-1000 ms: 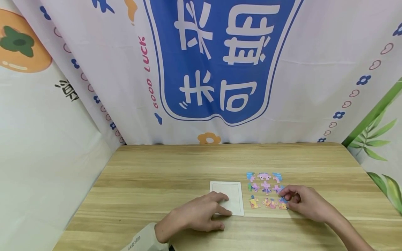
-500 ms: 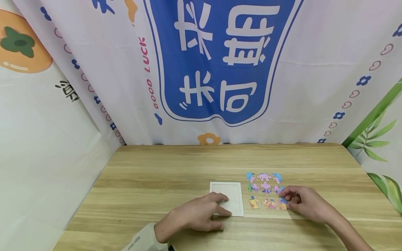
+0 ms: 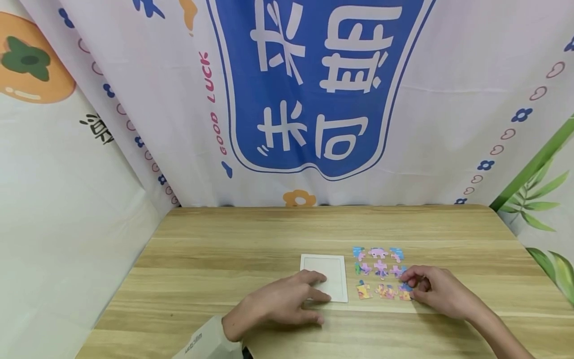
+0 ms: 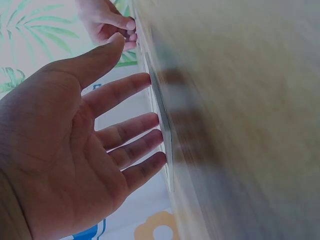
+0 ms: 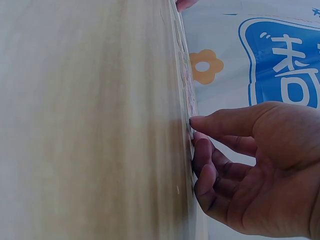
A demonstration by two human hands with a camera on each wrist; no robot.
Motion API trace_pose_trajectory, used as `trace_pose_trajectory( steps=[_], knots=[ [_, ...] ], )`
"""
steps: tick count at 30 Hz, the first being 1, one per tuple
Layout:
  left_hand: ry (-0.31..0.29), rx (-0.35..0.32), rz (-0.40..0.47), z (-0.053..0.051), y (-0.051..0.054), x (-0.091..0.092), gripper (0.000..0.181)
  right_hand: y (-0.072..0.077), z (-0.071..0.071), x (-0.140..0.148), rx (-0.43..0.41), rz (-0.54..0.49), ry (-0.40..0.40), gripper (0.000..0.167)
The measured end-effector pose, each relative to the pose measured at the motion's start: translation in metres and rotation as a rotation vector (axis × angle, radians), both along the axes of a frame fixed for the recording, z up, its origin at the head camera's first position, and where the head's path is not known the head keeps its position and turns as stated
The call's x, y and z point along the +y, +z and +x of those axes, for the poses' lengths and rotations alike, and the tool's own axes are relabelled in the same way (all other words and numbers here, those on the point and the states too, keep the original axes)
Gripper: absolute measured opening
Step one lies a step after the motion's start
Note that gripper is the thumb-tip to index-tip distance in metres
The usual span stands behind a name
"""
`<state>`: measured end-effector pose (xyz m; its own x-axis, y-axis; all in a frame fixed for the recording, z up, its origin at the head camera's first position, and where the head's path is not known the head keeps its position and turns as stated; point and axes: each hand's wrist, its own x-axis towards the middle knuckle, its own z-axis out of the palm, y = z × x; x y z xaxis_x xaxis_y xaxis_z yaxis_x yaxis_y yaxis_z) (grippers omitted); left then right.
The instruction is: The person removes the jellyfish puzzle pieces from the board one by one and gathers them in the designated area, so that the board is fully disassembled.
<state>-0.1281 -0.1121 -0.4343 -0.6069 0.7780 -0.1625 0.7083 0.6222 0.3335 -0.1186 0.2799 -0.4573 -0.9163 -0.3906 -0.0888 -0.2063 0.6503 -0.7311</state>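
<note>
In the head view my left hand (image 3: 287, 301) rests its extended fingertips on a flat, pale, square board with a raised-looking border (image 3: 338, 284). The left wrist view shows these fingers spread, touching the thin board (image 4: 162, 107). To the board's right lie several colourful jigsaw pieces (image 3: 380, 269), roughly in three rows. My right hand (image 3: 441, 291) is at their lower right, thumb and index finger around the edges of a blue and yellow jigsaw piece (image 3: 405, 293), which lies flat. In the right wrist view its other fingers are curled; the fingers partly hide the piece.
The wooden table (image 3: 224, 254) extends around the board and pieces. A printed white cloth (image 3: 426, 149) hangs behind its far edge, with further cloth at both sides. A light sleeve (image 3: 204, 344) covers my left forearm.
The pale board has shifted slightly away from me, with my left hand's fingers moving along on it. My right hand and the jigsaw pieces have stayed nearly still.
</note>
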Motion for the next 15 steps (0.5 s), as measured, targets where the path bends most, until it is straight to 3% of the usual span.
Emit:
trace_pose_trajectory(
  steps=[11,15],
  knots=[
    [-0.002,0.025,-0.006,-0.0026,0.0006,-0.0006,0.051,-0.0010,0.0000,0.0020,0.008,0.010,-0.002,0.019],
    [0.053,0.046,-0.007,-0.0042,0.0060,-0.0058,0.055,0.0011,0.0019,0.0022,0.037,0.039,-0.036,0.017]
  ],
)
